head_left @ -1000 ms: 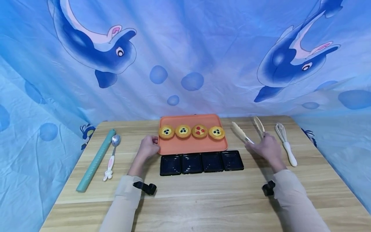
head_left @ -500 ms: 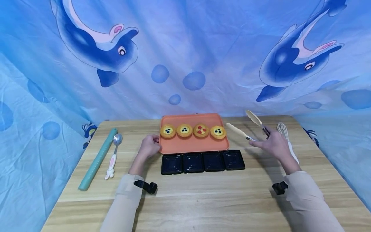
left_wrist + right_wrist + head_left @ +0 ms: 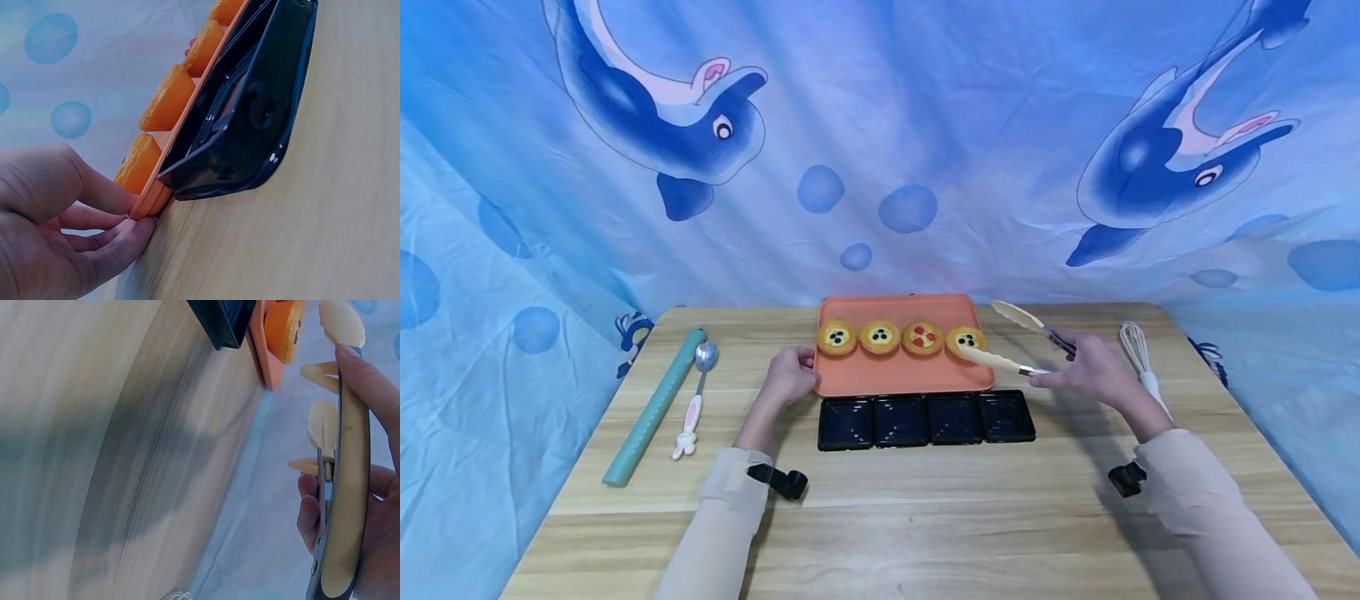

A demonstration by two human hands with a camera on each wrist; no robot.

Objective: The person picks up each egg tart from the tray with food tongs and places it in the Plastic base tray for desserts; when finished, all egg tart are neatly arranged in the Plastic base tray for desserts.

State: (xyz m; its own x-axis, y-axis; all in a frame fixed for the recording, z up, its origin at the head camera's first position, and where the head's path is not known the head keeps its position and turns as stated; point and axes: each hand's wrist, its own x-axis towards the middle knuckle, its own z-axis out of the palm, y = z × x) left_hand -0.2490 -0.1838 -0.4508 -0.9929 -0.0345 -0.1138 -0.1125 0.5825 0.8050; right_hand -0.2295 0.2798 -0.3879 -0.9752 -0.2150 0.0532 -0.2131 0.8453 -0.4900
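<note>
**Three Views, One Scene**

From the head, we look forward and down over the table point(image 3: 910, 517) to the far curtain point(image 3: 970, 183). From the left wrist, tilted, we face closely along the orange tray point(image 3: 895, 383) from its left end; from the right wrist, also tilted, we look past close-up tongs point(image 3: 353, 487). These two share the tray, seen from opposite ends.

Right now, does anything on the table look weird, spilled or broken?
Nothing looks spilled or broken. One odd one out: the red-topped tart, third from the left on the orange tray, because the other three tarts have dark toppings.
</note>
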